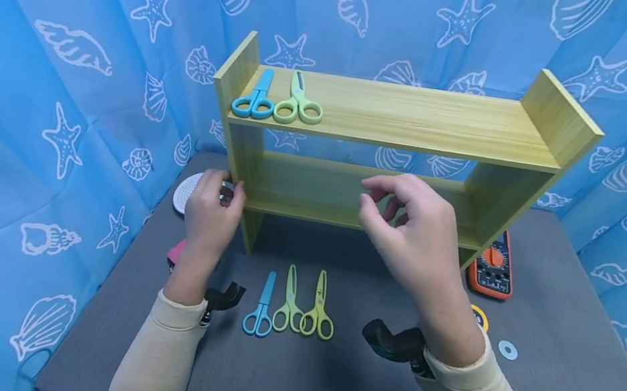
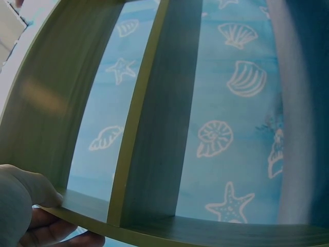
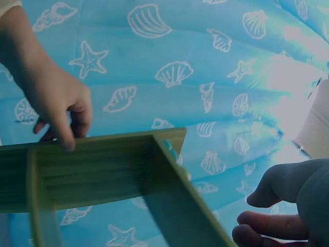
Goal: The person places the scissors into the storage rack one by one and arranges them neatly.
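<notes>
Shelf point(image 1: 410, 117), wood-grained, straight-edged, open-backed

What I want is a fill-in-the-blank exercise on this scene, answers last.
The left hand grips the side panel of the shelf, while the right hand holds ____.
The pairs of scissors on the top board number ____.
The dial of the multimeter is ____.

Missing words: nothing; two; orange.
</notes>
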Demonstrator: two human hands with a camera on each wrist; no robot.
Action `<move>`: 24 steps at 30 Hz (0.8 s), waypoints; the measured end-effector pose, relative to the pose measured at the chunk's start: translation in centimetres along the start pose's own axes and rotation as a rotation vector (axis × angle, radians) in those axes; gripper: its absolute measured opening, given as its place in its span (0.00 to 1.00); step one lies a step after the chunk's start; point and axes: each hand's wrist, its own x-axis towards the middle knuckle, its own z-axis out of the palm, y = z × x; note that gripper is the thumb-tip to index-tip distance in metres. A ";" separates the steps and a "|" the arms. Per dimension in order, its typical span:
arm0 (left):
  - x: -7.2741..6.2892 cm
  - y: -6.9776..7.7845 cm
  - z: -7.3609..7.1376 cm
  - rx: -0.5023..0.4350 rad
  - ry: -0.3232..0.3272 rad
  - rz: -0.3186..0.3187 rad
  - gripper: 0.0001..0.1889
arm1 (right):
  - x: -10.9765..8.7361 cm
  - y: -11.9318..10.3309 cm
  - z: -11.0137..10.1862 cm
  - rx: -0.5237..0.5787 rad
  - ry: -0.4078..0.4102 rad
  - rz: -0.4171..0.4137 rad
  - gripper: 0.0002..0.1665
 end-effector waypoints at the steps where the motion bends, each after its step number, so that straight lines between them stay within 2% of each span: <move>1: 0.0 0.0 0.0 -0.003 0.001 -0.001 0.06 | -0.4 0.3 0.1 0.010 0.000 0.003 0.09; 9: 0.0 0.1 0.0 0.004 -0.007 0.001 0.07 | -3.7 2.9 1.1 0.088 -0.044 0.068 0.09; 16: 0.1 0.1 0.1 -0.012 -0.006 0.006 0.07 | -6.5 5.2 2.0 0.095 -0.130 0.197 0.11; 24: -0.1 0.1 0.0 -0.004 -0.002 -0.006 0.06 | -10.3 8.0 3.9 0.100 -0.214 0.277 0.13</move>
